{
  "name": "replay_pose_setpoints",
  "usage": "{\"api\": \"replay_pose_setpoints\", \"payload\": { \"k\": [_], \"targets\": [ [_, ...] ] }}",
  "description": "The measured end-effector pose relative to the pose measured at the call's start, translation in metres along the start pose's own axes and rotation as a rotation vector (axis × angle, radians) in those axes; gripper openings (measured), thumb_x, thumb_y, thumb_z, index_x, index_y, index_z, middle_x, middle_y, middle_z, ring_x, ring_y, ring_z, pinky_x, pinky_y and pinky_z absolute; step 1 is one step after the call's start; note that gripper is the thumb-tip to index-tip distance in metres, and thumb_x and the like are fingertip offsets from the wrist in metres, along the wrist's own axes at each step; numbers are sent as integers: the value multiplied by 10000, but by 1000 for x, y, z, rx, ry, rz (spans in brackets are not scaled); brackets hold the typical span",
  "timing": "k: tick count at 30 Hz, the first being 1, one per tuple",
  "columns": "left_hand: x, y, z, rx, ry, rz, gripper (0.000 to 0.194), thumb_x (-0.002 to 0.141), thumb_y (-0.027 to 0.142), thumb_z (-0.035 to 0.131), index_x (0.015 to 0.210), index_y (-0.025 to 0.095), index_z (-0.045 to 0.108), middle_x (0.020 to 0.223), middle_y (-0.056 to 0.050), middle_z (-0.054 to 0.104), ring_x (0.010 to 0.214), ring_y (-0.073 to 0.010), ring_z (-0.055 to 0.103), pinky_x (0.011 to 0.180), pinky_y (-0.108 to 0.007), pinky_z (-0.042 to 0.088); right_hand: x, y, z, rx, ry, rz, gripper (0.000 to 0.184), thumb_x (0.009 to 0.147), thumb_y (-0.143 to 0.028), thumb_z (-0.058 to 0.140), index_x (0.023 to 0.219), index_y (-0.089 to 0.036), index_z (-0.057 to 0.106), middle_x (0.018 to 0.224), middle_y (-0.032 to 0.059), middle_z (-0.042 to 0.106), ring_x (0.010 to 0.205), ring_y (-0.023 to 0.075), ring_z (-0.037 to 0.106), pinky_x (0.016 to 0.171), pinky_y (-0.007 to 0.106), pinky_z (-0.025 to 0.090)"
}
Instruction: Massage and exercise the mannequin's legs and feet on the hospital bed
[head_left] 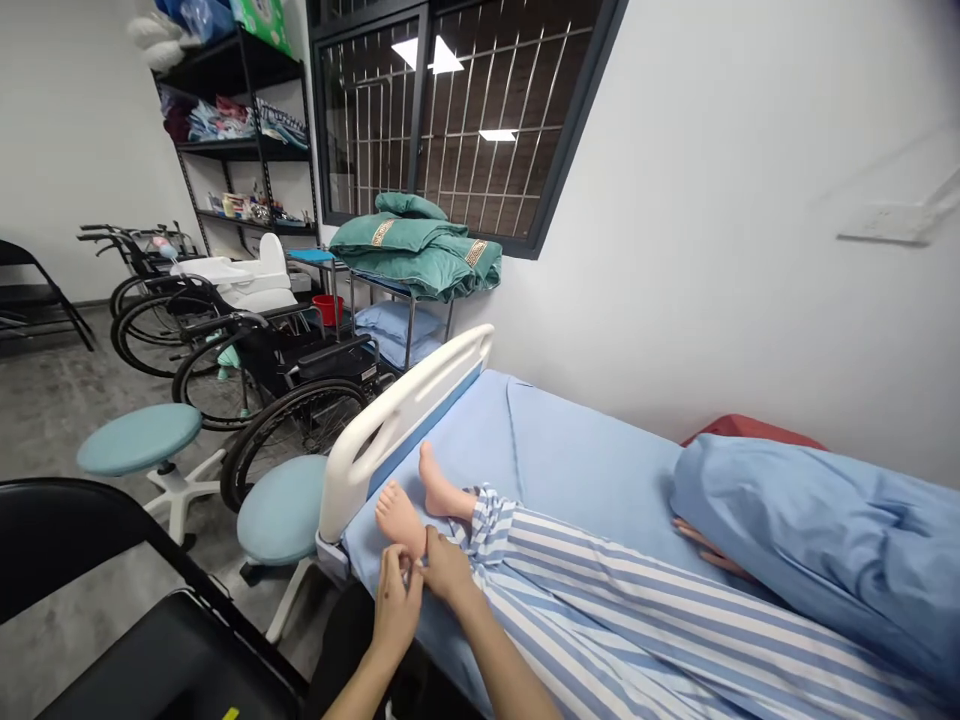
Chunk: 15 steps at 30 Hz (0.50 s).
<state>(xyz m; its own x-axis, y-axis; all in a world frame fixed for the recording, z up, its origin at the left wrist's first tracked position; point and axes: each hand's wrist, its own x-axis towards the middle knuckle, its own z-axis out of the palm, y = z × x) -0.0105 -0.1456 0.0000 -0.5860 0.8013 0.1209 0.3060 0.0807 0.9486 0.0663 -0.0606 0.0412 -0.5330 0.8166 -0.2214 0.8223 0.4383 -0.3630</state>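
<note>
A smooth bare foot (399,515), like a manikin's, points up near the foot end of the bed. My right hand (448,568) grips its ankle, fingers bent over the top. Close by, my left hand (397,598) is closed at the heel side, fingers curled in a pinch; what lies between them, if anything, is hidden. The other bare foot (442,490) rests just beyond, untouched. Blue-and-white striped trousers (600,570) cover both legs, bunched around the farther ankle.
A cream bed end board (405,400) rises past the feet. Blue bedding (817,540) lies on the right, a hand (712,550) poking out beneath. Left of the bed stand stools (281,510), wheelchairs (300,400) and a black chair (172,650). Green folded quilts (420,250) sit on a rack.
</note>
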Motion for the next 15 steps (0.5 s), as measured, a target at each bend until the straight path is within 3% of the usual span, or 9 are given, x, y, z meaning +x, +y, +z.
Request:
{"api": "replay_pose_setpoints", "payload": {
  "k": [5,7,9,12,13,15],
  "targets": [
    [-11,-21,17,-258,-252,-340,267,724,458,461,769,200,513,699,-14,623,714,-188,618,703,-332,484,-13,13,-2,-114,-42,-7,536,672,-349,606,1140,-146,443,1045,165,626,944,307,615,728,341,429],
    [-13,-22,16,-303,-316,-396,269,736,449,432,781,198,519,653,-9,614,660,-186,611,653,-333,483,-13,14,-5,-101,-74,-11,570,647,-372,630,1136,-140,451,1053,168,625,948,308,611,722,334,426],
    [-12,-19,9,-239,-243,-342,241,740,402,428,809,194,527,696,-22,620,666,-187,605,670,-350,482,-12,11,-11,-61,-109,-11,545,635,-385,638,1092,-133,483,1038,165,631,934,303,610,705,321,421],
    [-6,-13,-5,-49,1,-107,184,724,291,452,851,196,545,865,-59,625,835,-205,597,822,-391,457,-5,1,-20,17,-61,-45,405,673,-357,601,1005,-135,531,1022,144,636,920,272,606,699,296,409],
    [-3,-13,-8,-16,27,-38,182,718,256,448,857,199,551,901,-65,621,889,-209,588,864,-396,441,-3,-4,-23,40,-30,-61,382,681,-350,596,993,-138,538,1024,135,636,922,262,603,701,288,405],
    [2,-16,-9,-18,-33,22,211,704,204,438,877,198,560,923,-67,623,935,-204,582,897,-383,429,3,-14,-26,82,-6,-66,412,657,-353,631,999,-141,542,1021,115,640,916,246,601,687,271,402]
  ]
}}
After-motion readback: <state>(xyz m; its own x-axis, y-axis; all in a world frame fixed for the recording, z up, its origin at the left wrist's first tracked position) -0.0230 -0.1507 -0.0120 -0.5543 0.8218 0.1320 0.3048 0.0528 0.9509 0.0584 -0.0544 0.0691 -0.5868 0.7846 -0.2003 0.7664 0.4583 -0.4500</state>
